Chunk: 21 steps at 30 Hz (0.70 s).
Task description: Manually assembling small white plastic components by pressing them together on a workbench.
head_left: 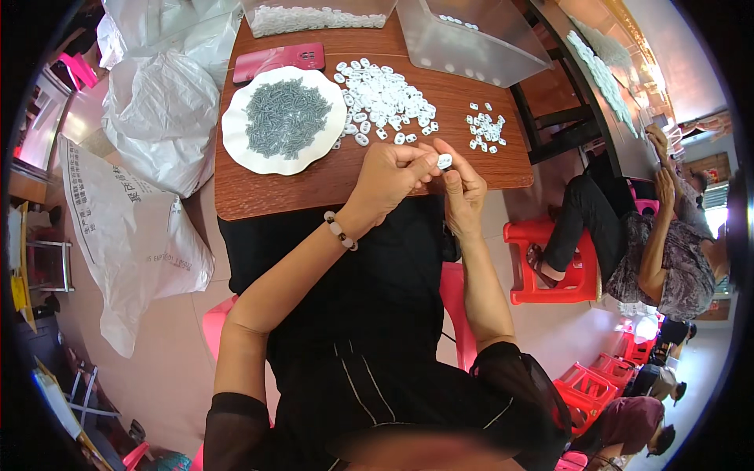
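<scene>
My right hand (465, 192) pinches a small white oval plastic piece (444, 161) between thumb and fingers, above the table's near edge. My left hand (390, 182) meets it from the left, its thumb and forefinger pressed together beside the piece; whatever they hold is too small to make out. Just beyond my hands lies a heap of similar white pieces (386, 96), many showing dark holes. To its left, a white wavy-edged plate (236, 149) bears a pile of tiny grey parts (287, 118) that look like springs. A smaller group of white pieces (486, 132) sits at the right.
A red phone (279, 61) lies behind the plate on the brown table (330, 182). Translucent bins (471, 56) with white pieces stand along the far side. White sacks (161, 118) crowd the floor at left. Another person (667, 251) sits at right beside a red stool (550, 259).
</scene>
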Motion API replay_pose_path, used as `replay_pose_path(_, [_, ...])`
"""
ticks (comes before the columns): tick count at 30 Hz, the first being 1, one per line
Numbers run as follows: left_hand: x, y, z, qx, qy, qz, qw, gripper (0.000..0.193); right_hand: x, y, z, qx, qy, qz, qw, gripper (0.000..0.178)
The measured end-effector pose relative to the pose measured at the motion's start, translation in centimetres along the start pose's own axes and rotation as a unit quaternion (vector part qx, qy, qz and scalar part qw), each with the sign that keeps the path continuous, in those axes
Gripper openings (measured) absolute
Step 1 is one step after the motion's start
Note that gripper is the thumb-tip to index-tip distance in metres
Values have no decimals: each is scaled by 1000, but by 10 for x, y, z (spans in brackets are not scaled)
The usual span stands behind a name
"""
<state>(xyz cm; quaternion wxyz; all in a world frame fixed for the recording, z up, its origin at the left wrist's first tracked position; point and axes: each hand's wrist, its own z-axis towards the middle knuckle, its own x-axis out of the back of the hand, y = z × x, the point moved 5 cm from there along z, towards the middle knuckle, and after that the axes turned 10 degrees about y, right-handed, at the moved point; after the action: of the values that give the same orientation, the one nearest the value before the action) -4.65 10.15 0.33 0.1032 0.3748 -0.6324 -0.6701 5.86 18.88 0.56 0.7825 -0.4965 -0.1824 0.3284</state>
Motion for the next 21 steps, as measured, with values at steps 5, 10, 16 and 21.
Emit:
replay_pose_path(5, [4,0,-3,6,4,-14,1000,24,0,0,0,-45,-9,8,999,44])
replay_pose_path(10, [11,-12,0,115,-8,-117,986,24,-6,2,-3,-75,-1,17,997,39])
replay_pose_path(16, [16,-17,2,108,-24,-107,988,22,-6,5,-4,-88,5,-14,996,32])
replay_pose_path(21, [24,-20,4,106,-45,-94,989,22,-5,4,3,-61,16,-81,995,28])
